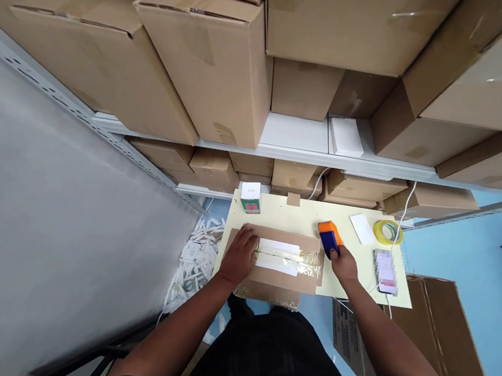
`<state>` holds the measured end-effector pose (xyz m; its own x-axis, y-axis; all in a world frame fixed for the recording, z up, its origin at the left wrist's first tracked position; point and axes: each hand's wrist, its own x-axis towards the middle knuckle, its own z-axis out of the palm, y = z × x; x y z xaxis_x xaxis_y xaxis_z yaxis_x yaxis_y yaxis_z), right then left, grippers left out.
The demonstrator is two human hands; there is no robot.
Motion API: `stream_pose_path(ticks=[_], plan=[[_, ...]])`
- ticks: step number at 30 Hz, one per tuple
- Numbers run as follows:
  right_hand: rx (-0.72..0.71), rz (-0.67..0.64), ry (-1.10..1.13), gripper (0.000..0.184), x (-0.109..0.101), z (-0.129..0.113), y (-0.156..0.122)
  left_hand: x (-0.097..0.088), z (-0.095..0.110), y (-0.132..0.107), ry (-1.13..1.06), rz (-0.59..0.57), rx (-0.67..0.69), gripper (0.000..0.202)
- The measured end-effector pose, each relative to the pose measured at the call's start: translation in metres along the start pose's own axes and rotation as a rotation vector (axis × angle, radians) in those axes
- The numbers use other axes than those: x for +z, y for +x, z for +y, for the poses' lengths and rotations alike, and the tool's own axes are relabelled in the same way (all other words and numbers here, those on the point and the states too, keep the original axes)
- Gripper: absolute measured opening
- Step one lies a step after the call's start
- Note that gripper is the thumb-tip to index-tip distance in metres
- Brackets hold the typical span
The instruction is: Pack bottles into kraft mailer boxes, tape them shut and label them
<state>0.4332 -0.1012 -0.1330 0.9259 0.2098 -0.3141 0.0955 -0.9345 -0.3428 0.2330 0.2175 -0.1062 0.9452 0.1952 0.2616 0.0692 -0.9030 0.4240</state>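
Cardboard reaches table edge, left hand flat atop, right hand gripping orange-blue tool.

carton: matt cardboard
tape strip: glossy, wrinkled plastic film
paper sheet: smooth
handheld tool: smooth, plastic-looking
tabletop: smooth, matt
shelf edge: smooth, painted metal

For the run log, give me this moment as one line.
left hand: on brown cardboard with taped white paper | right hand: gripping orange-and-blue handheld tool | nearby: round yellow tape roll
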Motion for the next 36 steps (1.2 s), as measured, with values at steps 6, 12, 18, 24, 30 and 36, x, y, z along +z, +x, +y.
stream_pose_path(ticks=[6, 12, 18, 24, 30, 36], plan=[[-0.078, 0.11, 0.503, 0.03, -0.071, -0.027, -0.047, -0.008, 0.01, 0.001, 0.058, -0.135, 0.085, 0.037], [-0.355, -0.23, 0.647, 0.04, -0.071, -0.097, -0.099, -0.026, 0.02, 0.011, -0.256, -0.225, 0.043, 0.027], [-0.511, -0.312, 0.494, 0.031, -0.045, -0.123, -0.104, -0.056, 0.019, 0.015, -1.047, -0.184, -0.365, 0.048], [-0.547, -0.32, 0.366, 0.032, -0.052, -0.137, -0.102, -0.046, 0.022, 0.013, -1.022, -0.14, -0.582, 0.036], [-0.552, -0.291, 0.143, 0.042, -0.063, -0.152, -0.097, -0.044, 0.003, 0.0, -0.765, 0.015, -0.691, 0.028], [-0.513, -0.296, 0.006, 0.044, -0.069, -0.147, -0.087, -0.05, -0.06, -0.034, -0.593, 0.184, -0.918, 0.032]])
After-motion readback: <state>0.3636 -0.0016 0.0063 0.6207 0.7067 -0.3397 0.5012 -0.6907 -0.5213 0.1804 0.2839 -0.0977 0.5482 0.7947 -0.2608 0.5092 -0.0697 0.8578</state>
